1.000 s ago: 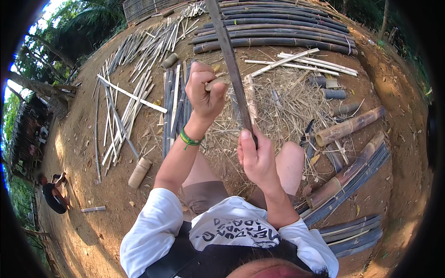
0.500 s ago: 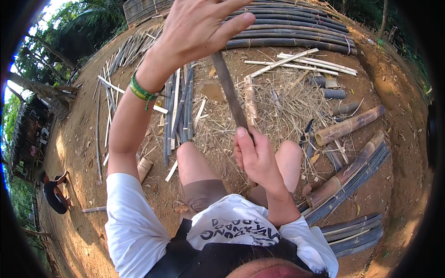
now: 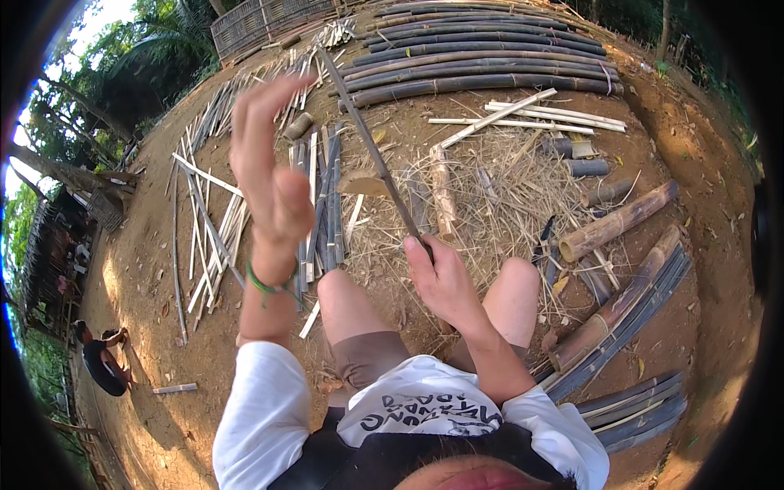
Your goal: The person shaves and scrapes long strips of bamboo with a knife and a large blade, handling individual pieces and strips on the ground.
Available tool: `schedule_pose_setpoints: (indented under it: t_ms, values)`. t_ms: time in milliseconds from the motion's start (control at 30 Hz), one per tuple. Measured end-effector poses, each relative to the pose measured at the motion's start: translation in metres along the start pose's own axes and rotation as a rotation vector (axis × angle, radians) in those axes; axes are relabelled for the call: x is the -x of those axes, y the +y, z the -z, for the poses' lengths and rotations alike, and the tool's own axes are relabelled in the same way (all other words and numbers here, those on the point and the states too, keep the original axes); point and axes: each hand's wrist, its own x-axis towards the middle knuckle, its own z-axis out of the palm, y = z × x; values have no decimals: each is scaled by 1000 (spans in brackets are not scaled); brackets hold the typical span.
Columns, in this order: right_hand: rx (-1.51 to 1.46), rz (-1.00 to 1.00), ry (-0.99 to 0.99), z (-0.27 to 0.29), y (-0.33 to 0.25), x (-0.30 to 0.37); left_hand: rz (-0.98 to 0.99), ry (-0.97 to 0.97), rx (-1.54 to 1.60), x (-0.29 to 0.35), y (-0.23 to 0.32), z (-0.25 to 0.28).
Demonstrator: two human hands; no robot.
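My left hand is raised at the left, blurred by motion, its fingers apart and holding nothing. A green band circles that wrist. My right hand is closed in front of my knees around the near end of a long, narrow, dark machete. The blade slants up and away to the left, past the open left hand without touching it. Beneath the blade shows a round tan wood piece, partly covered. A pale, stripped upright-looking log lies just beyond my right hand, among shavings.
Long dark bamboo poles lie at the back. Split strips are scattered at left, dark slats nearer. Cut bamboo tubes and bundled slats lie at right. A person crouches at far left.
My left hand has swung left and down, away from the blade. The machete has tilted further left, now showing more of its length. My right hand keeps its hold.
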Motion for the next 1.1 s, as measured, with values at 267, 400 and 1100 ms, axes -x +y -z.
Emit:
schedule_pose_setpoints:
  t_ms: [267, 400, 1100]
  values:
    - [-60, 51, -51, -18, -37, -2, 201, 258, 27, 74, -19, -37]
    - [-101, 55, -50, -25, -30, 1, 225, 307, -61, 85, -14, -45]
    - [-208, -32, -41, -50, 86, -44, 359, 538, -222, 67, -14, -72]
